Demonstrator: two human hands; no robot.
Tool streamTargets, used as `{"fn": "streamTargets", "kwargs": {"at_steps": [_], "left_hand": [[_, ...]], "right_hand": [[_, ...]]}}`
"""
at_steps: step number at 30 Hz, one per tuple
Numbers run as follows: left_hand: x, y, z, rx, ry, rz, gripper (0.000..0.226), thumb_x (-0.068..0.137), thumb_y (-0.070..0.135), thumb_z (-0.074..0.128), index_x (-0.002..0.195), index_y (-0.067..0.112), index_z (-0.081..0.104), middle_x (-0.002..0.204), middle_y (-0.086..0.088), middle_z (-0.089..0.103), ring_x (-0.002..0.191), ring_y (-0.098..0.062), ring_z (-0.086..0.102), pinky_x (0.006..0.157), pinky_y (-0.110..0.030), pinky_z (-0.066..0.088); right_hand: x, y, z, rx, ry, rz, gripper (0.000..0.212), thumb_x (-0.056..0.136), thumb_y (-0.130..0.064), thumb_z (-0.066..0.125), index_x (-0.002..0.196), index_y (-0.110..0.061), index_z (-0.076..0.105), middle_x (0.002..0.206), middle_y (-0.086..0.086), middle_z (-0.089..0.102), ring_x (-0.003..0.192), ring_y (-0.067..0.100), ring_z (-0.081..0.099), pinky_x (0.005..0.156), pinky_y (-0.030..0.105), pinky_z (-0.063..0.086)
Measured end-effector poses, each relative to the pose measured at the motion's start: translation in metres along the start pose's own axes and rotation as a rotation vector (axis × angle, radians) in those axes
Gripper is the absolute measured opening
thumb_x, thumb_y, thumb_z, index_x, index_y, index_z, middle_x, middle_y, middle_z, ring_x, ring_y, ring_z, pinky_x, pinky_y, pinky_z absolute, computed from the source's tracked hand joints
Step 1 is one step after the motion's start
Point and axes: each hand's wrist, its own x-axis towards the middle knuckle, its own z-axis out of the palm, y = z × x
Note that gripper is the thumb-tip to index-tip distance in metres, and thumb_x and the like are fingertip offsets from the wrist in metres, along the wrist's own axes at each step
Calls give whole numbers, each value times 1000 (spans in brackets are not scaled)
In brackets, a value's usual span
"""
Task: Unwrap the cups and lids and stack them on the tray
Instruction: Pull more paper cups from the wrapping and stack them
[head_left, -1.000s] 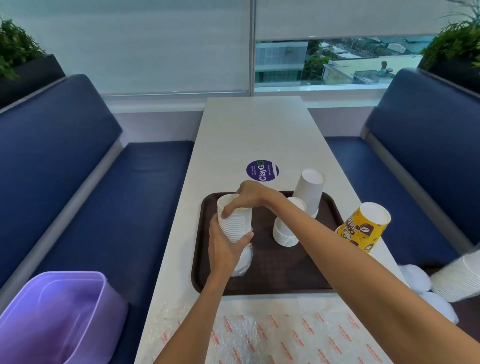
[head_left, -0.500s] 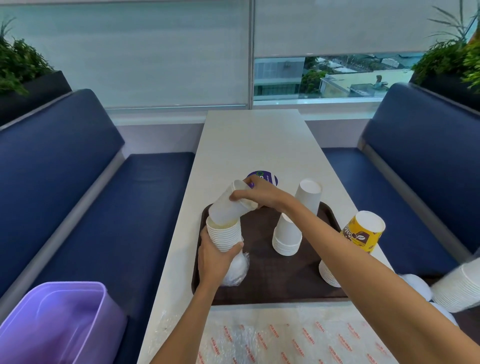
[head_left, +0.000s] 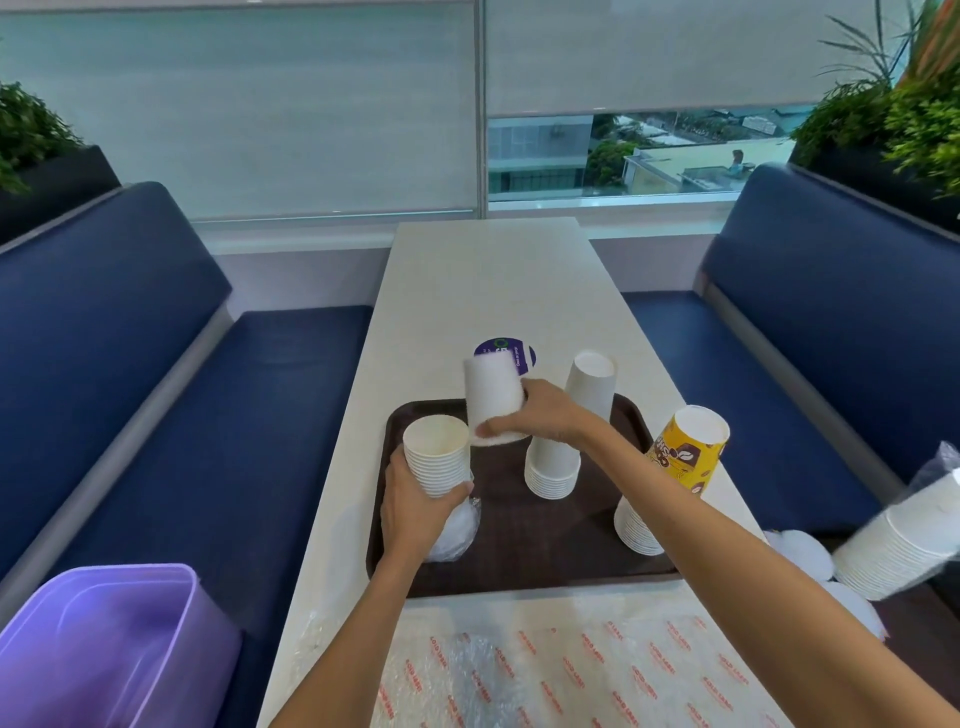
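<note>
Blue benches flank a long white table under a half-blinded window; the head view is the only one I have.

A brown tray sits across the table's near end. My left hand wraps the lower part of an upright, mouth-up stack of cups at the tray's left edge, with crumpled clear wrapper hanging beneath it. My right hand reaches across and pinches a single cup near its lower rim. This cup hangs just above and beyond the left stack's mouth, apart from it. It is blurred, but its wider end looks to be the lower one, and its long axis is close to upright, tipped slightly left.

An inverted stack stands mid-tray, just right of the right hand, its upper cups leaning toward the tray's far right corner. I judge that to be the cup's destination. The right hand is the nearer one, and the cup would have to go right and clear that tilted top before settling over it.

A yellow printed cup caps another stack at the tray's right edge. A wrapped sleeve of cups lies off the table on the right.
</note>
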Motion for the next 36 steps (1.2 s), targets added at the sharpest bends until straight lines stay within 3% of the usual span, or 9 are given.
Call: {"fn": "streamTargets", "kwargs": {"at_steps": [3, 6, 10, 15, 19, 23, 27, 33, 36], "left_hand": [[-1, -1, 0, 24, -12, -2, 97, 66, 37, 84, 143, 14, 29, 146, -7, 40, 132, -27, 41, 107, -35, 36], [-1, -2, 1, 48, -29, 2, 96, 70, 40, 81, 145, 16, 26, 149, -7, 37, 134, -27, 39, 109, -34, 33], [0, -1, 0, 49, -47, 0, 94, 72, 40, 79, 145, 16, 25, 150, -6, 35, 135, -27, 38, 109, -35, 32], [1, -1, 0, 52, -51, -3, 95, 72, 39, 80, 145, 17, 24, 149, -6, 36, 134, -27, 38, 109, -36, 34], [1, -1, 1, 59, -49, -7, 95, 71, 40, 80, 145, 17, 24, 149, -6, 36, 134, -27, 38, 108, -36, 34], [0, 1, 5, 21, -12, -36, 96, 68, 48, 78, 144, 16, 28, 147, -7, 39, 133, -28, 41, 109, -39, 33], [1, 0, 5, -8, -31, -33, 95, 68, 42, 81, 143, 17, 29, 144, -6, 42, 131, -26, 43, 107, -38, 36], [4, -4, -1, -126, -71, -30, 88, 69, 34, 82, 139, 18, 33, 131, -1, 52, 120, -19, 52, 99, -33, 43], [7, -2, -2, -132, -81, -25, 83, 72, 29, 80, 139, 14, 34, 128, -1, 51, 118, -17, 51, 95, -26, 40]], "right_hand": [[0, 14, -3, 177, 353, -10, 62, 70, -33, 82, 117, -15, 46, 105, -3, 53, 96, 16, 53, 79, 29, 44], [1, 30, -2, 221, 527, 10, 71, 70, -28, 82, 126, -11, 42, 111, 2, 54, 96, 13, 50, 77, 27, 42], [-1, 52, 9, 219, 584, 67, 74, 70, -24, 83, 130, -12, 41, 127, 8, 54, 114, 24, 53, 91, 36, 46], [-1, 69, 21, 242, 533, 120, 82, 72, -23, 83, 137, -13, 33, 136, 9, 48, 124, 27, 48, 103, 42, 41], [1, 74, 30, 224, 600, 100, 104, 66, -41, 84, 146, -21, 21, 148, 5, 35, 135, 26, 36, 111, 51, 34], [-1, 58, 31, 147, 764, -44, 93, 75, -56, 66, 148, -20, 23, 155, 5, 25, 141, 25, 26, 115, 47, 26], [4, 30, 33, 169, 569, -246, 82, 77, -53, 68, 143, -17, 33, 149, 3, 36, 137, 20, 34, 111, 36, 32], [23, -6, 44, 69, 57, -175, 81, 73, -51, 75, 139, -17, 42, 141, 5, 46, 124, 21, 48, 103, 34, 43], [35, -16, 51, -81, -25, -177, 82, 71, -53, 77, 136, -13, 47, 133, 7, 53, 117, 21, 53, 94, 28, 42]]}}
